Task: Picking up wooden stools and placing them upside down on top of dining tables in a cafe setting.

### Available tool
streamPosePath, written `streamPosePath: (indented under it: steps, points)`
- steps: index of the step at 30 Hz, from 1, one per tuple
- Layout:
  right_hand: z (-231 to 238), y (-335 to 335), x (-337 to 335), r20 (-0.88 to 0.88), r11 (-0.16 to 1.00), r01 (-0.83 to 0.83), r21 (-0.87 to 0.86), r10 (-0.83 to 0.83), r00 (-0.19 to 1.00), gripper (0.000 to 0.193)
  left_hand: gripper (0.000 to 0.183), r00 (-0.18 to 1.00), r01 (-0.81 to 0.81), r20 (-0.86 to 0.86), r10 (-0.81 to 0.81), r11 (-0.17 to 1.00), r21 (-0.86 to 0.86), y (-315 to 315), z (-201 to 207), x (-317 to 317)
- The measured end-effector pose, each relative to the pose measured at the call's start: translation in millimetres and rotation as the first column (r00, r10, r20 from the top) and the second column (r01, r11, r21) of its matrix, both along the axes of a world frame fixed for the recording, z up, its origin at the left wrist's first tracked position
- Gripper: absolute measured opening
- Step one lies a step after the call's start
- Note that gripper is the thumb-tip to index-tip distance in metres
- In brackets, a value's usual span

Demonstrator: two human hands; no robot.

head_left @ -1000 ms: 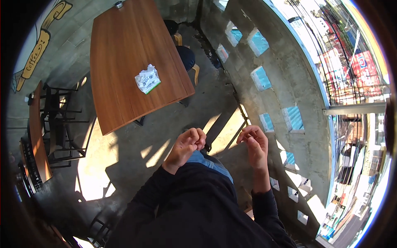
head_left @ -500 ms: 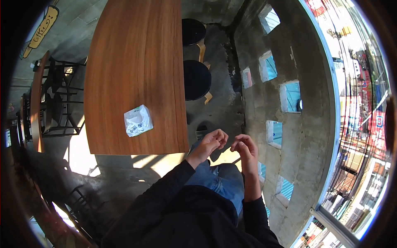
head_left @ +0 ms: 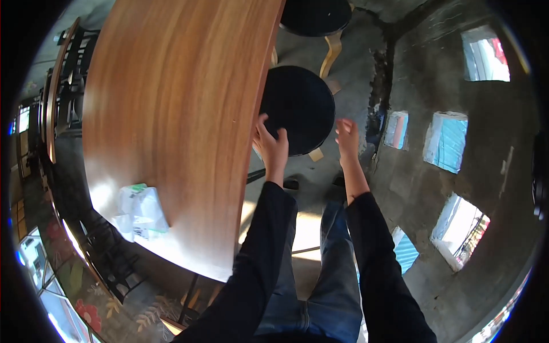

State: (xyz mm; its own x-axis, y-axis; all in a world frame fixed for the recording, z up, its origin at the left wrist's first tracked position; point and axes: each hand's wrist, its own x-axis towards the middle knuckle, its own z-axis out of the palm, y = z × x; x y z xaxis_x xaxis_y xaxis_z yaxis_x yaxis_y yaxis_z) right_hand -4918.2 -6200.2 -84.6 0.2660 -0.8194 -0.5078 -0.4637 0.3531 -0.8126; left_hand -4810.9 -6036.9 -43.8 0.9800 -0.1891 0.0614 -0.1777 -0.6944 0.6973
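A round black stool (head_left: 297,111) with pale wooden legs stands partly under the right edge of the wooden table (head_left: 183,114). My left hand (head_left: 271,150) reaches forward over the stool's near left side, beside the table edge. Its thumb and fingers are apart, with nothing between them. Past the stool's right rim is my right hand (head_left: 347,139), its fingers slightly bent, somewhat blurred and holding nothing. Whether either hand touches the stool I cannot tell. On the near left part of the table lies a white plastic packet (head_left: 140,212) with a green patch.
A second black stool (head_left: 317,16) stands farther off along the table. To the right rises a grey concrete wall (head_left: 417,194) with several square openings. Dark chairs (head_left: 80,74) and another table are at the far left. Sunlight falls on the floor near my legs.
Both hands have moved forward and apart, from close together above my lap to either side of the near stool. My view has shifted nearer to the stools, and I now stand beside the table.
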Motion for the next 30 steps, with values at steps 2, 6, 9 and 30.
streamPosePath:
  steps: [2, 6, 9, 30]
  points:
    - [8, 14, 45, 0.041, 0.964, -0.069, 0.255, 0.061, 0.997, 0.048, 0.056, 0.975, -0.216, 0.049, 0.215, 0.976, 0.014, 17, -23, 41]
    - [-6, 13, 47, 0.230, 0.958, -0.112, 0.264, 0.050, 0.972, 0.042, 0.053, 0.857, -0.425, -0.175, 0.484, 0.857, 0.292, 38, -35, 78]
    - [-19, -6, 13, 0.330, 0.999, 0.017, 0.039, -0.029, 0.944, 0.042, 0.043, 0.625, -0.475, -0.758, 0.184, 0.861, -0.183, 35, -19, 72]
    - [-30, -167, -129, -0.098, 0.803, 0.274, 0.529, -0.263, 0.960, 0.061, 0.058, 0.552, 0.066, -0.822, -0.140, 0.990, -0.124, -102, -42, 25]
